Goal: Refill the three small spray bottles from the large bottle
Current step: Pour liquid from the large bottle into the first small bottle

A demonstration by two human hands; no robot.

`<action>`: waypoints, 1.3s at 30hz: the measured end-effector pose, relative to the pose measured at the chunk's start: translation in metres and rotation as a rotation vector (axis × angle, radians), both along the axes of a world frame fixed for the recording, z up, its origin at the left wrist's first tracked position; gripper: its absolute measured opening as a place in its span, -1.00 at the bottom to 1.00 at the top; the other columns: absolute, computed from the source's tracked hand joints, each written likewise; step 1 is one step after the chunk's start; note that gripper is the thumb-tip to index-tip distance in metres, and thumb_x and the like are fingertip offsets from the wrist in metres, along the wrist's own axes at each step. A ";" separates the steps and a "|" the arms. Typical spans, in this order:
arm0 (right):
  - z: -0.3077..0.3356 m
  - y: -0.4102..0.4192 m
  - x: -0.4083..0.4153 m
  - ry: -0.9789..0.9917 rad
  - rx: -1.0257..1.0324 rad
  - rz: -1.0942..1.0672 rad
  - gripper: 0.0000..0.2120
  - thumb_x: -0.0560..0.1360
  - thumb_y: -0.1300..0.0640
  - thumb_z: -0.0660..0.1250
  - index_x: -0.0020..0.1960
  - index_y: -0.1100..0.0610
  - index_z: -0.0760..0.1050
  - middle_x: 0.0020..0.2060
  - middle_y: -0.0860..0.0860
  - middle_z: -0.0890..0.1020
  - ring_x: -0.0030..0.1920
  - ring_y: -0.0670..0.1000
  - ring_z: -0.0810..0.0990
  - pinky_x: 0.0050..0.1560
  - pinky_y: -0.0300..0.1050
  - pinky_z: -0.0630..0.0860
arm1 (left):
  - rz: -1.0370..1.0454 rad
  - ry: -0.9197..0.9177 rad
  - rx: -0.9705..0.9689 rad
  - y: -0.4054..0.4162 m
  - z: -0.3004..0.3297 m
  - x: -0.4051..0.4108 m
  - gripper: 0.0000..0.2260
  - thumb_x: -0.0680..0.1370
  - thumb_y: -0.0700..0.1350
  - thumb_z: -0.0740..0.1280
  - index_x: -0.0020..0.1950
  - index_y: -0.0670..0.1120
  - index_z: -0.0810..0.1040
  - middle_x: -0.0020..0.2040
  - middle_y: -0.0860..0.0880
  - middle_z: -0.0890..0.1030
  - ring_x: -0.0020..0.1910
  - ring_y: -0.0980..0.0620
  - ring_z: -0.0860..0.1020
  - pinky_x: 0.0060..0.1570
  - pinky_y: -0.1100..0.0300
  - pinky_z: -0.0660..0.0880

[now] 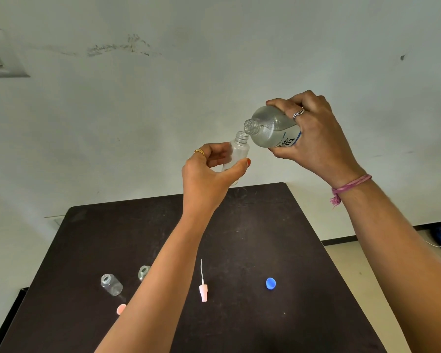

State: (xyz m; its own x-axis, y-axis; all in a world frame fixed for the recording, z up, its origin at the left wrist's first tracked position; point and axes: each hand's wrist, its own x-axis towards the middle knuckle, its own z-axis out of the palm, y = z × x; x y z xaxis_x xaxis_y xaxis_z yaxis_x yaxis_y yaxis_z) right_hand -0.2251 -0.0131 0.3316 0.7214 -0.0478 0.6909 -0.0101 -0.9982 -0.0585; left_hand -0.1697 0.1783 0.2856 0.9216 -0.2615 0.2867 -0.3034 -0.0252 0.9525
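Observation:
My left hand [209,171] holds a small clear spray bottle [238,149] upright in the air, its neck uncapped. My right hand [313,138] grips the large clear bottle [270,129], tipped so its open mouth sits just over the small bottle's neck. Both are raised above the far edge of the dark table [239,250]. On the table stand two more small open bottles: one at the left [111,284], the other [143,272] partly hidden by my left forearm. A pink spray pump with its tube [203,289] lies near the middle.
A blue cap [270,284] lies on the table to the right of the pump. A pink cap [121,309] peeks out beside my left forearm. A pale wall stands behind the table, with a switch plate [0,54] at the upper left.

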 end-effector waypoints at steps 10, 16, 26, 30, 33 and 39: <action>0.001 0.002 -0.001 0.003 -0.005 0.000 -0.34 0.28 0.09 0.57 0.34 0.02 0.46 0.08 0.09 0.49 0.10 0.11 0.43 -0.06 -0.18 0.40 | 0.003 -0.005 0.000 0.001 0.000 -0.001 -0.67 0.36 -0.05 0.58 0.05 0.03 0.58 -0.06 0.13 0.65 -0.04 0.18 0.62 -0.03 0.30 0.59; 0.002 0.003 -0.001 0.005 -0.008 0.005 -0.35 0.28 0.09 0.57 0.34 0.02 0.46 0.08 0.10 0.49 0.10 0.11 0.43 -0.05 -0.17 0.41 | 0.012 -0.004 -0.004 0.003 0.000 -0.001 -0.67 0.36 -0.05 0.58 0.06 0.02 0.58 -0.05 0.12 0.65 -0.03 0.18 0.62 -0.03 0.31 0.58; 0.003 0.005 -0.001 0.008 -0.013 0.006 -0.34 0.28 0.09 0.57 0.34 0.02 0.46 0.08 0.10 0.48 0.10 0.11 0.43 -0.05 -0.14 0.44 | 0.012 -0.007 -0.005 0.004 -0.001 -0.002 -0.68 0.35 -0.05 0.59 0.03 0.06 0.57 -0.09 0.20 0.62 -0.09 0.27 0.61 -0.05 0.36 0.56; 0.004 0.005 -0.001 0.008 -0.016 0.007 -0.34 0.28 0.09 0.57 0.34 0.02 0.46 0.08 0.10 0.48 0.09 0.11 0.43 -0.06 -0.16 0.43 | 0.016 -0.015 -0.006 0.004 -0.002 -0.002 -0.68 0.36 -0.05 0.58 0.02 0.07 0.56 -0.09 0.20 0.62 -0.07 0.26 0.61 -0.03 0.35 0.57; 0.003 0.005 -0.001 0.005 -0.014 0.010 -0.35 0.28 0.09 0.57 0.33 0.01 0.46 0.08 0.09 0.48 0.09 0.11 0.43 -0.07 -0.15 0.44 | 0.011 -0.016 -0.007 0.004 -0.002 -0.003 -0.68 0.35 -0.06 0.59 0.03 0.06 0.57 -0.08 0.18 0.63 -0.06 0.25 0.61 -0.05 0.38 0.56; 0.003 0.006 -0.002 0.007 -0.018 0.009 -0.34 0.28 0.09 0.57 0.34 0.01 0.46 0.08 0.09 0.48 0.10 0.10 0.43 -0.07 -0.14 0.46 | 0.012 -0.017 -0.001 0.004 -0.003 -0.003 -0.67 0.36 -0.05 0.58 0.06 0.03 0.58 -0.05 0.14 0.64 -0.05 0.23 0.62 -0.04 0.37 0.56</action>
State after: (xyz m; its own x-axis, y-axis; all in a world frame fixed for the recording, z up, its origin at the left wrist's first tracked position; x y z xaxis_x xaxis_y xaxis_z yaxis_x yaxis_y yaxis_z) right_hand -0.2270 -0.0071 0.3346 0.7268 -0.0283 0.6863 -0.0010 -0.9992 -0.0401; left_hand -0.1731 0.1823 0.2831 0.9197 -0.2504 0.3025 -0.3191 -0.0278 0.9473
